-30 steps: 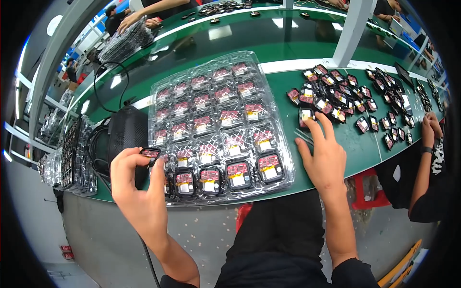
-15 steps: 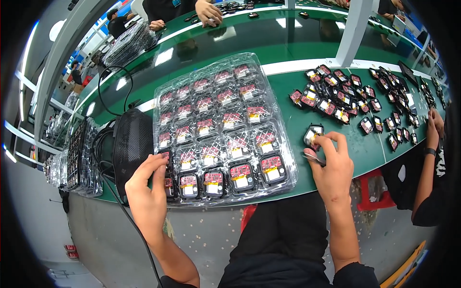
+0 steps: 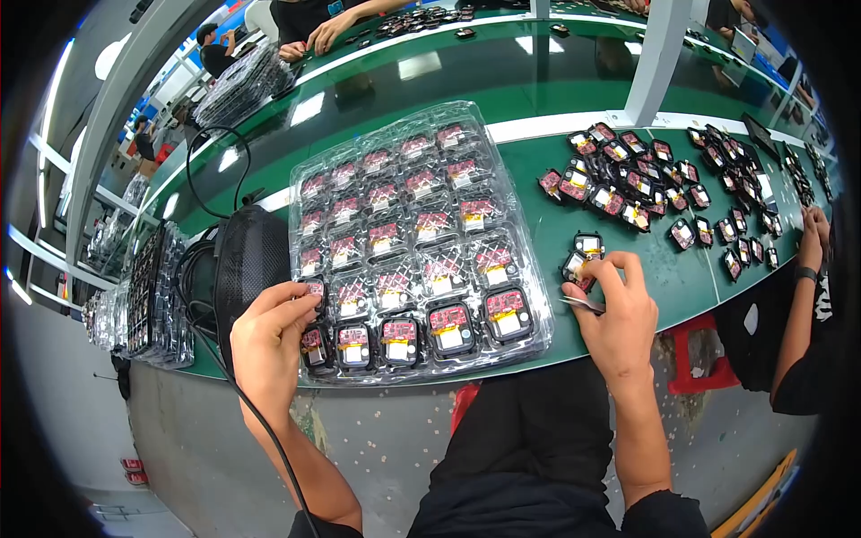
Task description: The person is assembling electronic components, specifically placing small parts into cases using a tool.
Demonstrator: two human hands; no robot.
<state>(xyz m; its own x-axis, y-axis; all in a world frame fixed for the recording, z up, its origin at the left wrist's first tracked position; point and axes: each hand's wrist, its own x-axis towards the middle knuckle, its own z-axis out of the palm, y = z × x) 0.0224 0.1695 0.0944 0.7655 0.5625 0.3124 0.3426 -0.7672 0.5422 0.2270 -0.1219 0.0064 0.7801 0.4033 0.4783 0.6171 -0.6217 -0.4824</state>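
The small square module with a black frame and red circuit board (image 3: 315, 290), aloft in the left hand (image 3: 269, 336) a second ago, has come down at the left edge of the clear, ridged plastic tray (image 3: 535, 300). From my end, that puts it level with a pocket; thumb and fingers are pinched on it. The right hand (image 3: 624, 314) has drawn back from the loose heap of glossy modules (image 3: 607, 199), its fingertips on a black-framed module (image 3: 572, 267), a slim dark pointed tool (image 3: 584, 305) gripped too. Beneath lies the smooth green table (image 3: 550, 202); left, I see a rounded black mesh-textured case (image 3: 254, 255).
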